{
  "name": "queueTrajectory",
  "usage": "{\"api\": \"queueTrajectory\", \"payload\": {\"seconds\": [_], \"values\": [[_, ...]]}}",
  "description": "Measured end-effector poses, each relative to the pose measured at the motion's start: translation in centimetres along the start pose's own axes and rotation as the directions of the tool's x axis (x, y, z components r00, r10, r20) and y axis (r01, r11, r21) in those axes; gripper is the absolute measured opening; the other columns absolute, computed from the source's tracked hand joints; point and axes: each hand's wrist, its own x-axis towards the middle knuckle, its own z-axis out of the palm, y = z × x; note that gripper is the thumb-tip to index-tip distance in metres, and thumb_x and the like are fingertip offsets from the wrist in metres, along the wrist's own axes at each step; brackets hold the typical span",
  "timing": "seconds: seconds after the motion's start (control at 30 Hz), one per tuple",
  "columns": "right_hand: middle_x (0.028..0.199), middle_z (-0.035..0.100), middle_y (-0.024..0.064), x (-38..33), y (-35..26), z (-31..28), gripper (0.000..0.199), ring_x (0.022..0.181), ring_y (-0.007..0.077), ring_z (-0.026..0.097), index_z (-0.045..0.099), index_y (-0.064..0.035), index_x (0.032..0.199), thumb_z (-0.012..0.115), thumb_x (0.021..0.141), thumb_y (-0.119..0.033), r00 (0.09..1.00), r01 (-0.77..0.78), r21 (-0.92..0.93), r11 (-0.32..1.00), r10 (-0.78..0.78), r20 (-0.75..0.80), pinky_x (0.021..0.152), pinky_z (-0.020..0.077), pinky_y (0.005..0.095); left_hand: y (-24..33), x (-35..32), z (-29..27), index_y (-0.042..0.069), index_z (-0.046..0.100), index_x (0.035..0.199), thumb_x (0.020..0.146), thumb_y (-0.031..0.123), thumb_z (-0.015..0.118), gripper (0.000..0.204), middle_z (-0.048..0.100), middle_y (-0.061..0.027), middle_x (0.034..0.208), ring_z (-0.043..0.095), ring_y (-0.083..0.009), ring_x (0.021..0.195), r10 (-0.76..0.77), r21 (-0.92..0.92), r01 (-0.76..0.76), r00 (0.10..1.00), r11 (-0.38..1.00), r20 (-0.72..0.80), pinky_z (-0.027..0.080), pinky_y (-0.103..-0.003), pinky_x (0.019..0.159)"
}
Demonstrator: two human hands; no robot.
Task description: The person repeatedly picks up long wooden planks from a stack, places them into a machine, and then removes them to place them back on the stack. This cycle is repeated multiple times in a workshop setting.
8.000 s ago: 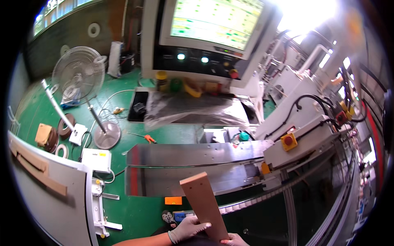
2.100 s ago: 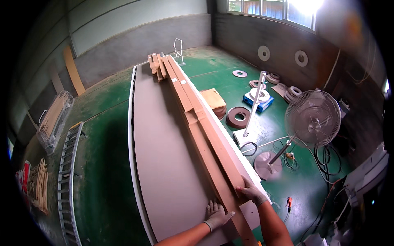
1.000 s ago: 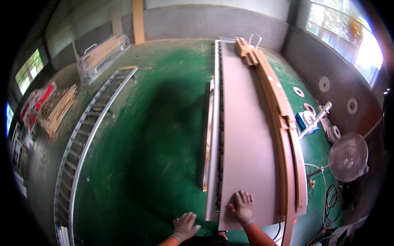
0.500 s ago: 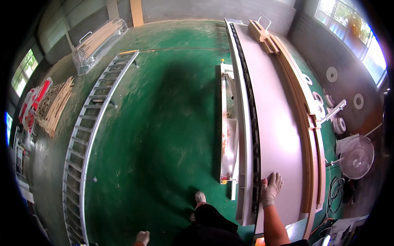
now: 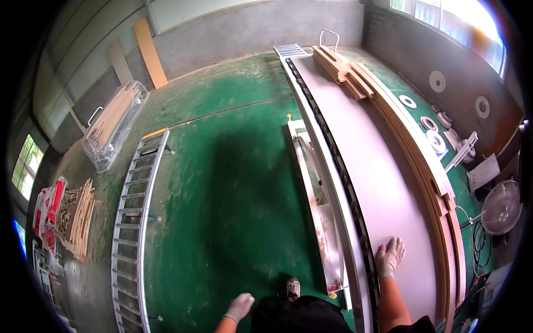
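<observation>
Moved off the boards already laid lengthwise, the right hand rests open on the counter; the left hand hangs apart, grip unclear.

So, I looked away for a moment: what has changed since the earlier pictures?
The right hand has let go of the near right board and moved left onto the tabletop; the left hand has come off the tabletop, out over the floor. Neither holds a board, as both did at first. The other boards and ladder-like frame stay put.
</observation>
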Motion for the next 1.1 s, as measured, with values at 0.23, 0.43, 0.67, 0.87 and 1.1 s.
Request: {"api": "queueTrajectory", "payload": {"seconds": [0.23, 0.43, 0.67, 0.87, 1.1], "values": [[0.160, 0.047, 0.0194, 11.6, -19.2, 5.1, 0.067, 0.154, 0.0383, 0.033, 0.054, -0.0024, 0.149, 0.065, 0.095, -0.041, 0.986, 0.165, 0.091, 0.982, -0.166, 0.002, 0.130, 0.0176, 0.0524, -13.5, 15.5, -5.3, 0.004, 0.070, 0.100, 0.100, 0.024, 0.060, 0.022, 0.074, -0.0135, 0.101, 0.069, -0.0294, 0.089, 0.019, 0.422, 0.050, 0.987, 0.905, -0.158, 0.055, -0.043, 0.082], [0.156, 0.049, 0.0186, 21.5, -26.7, 8.7, 0.064, 0.149, 0.0387, 0.039, 0.054, -0.0054, 0.145, 0.069, 0.092, -0.039, 0.994, 0.075, 0.066, 0.995, -0.069, -0.089, 0.125, 0.0252, 0.0536, -8.8, 24.4, -9.1, 0.015, 0.073, 0.121, 0.106, 0.038, 0.054, 0.034, 0.074, -0.0076, 0.114, 0.068, -0.0244, 0.104, -0.504, -0.769, 0.550, 0.789, 0.325, 0.352, 0.056, -0.043, 0.092], [0.126, 0.064, 0.0143, 34.3, -36.9, 10.4, 0.038, 0.124, 0.0379, 0.056, 0.068, -0.0109, 0.119, 0.073, 0.088, -0.032, 0.959, -0.188, 0.182, 0.965, 0.220, -0.176, 0.108, 0.0422, 0.0523, -1.6, 58.1, -18.4, 0.008, 0.073, 0.102, 0.105, 0.035, 0.053, 0.033, 0.073, -0.0120, 0.096, 0.068, -0.0259, 0.086, 0.104, 0.177, -0.129, 0.984, 0.976, 0.147, 0.054, -0.048, 0.078], [0.095, 0.070, 0.0123, 45.7, -35.4, 15.2, 0.023, 0.094, 0.0370, 0.066, 0.073, -0.0129, 0.105, 0.071, 0.090, -0.030, 0.857, -0.239, 0.286, 0.928, 0.340, -0.386, 0.086, 0.0531, 0.0501, 14.3, 88.2, -30.5, 0.005, 0.069, 0.092, 0.099, 0.017, 0.056, 0.019, 0.069, -0.0093, 0.088, 0.062, -0.0191, 0.079, 0.005, -0.171, -0.007, 1.000, 0.985, -0.011, 0.053, -0.036, 0.078], [0.104, 0.073, 0.0146, 64.9, -36.5, 16.2, 0.030, 0.101, 0.0378, 0.069, 0.075, -0.0115, 0.105, 0.067, 0.094, -0.038, 0.753, -0.366, 0.487, 0.793, 0.560, -0.346, 0.089, 0.0542, 0.0487, 27.6, 104.6, -31.0, 0.001, 0.073, 0.106, 0.103, 0.028, 0.062, 0.029, 0.075, -0.0066, 0.108, 0.069, -0.0237, 0.100, 0.233, -0.014, -0.233, 0.970, 0.972, 0.070, 0.055, -0.044, 0.088]]}}
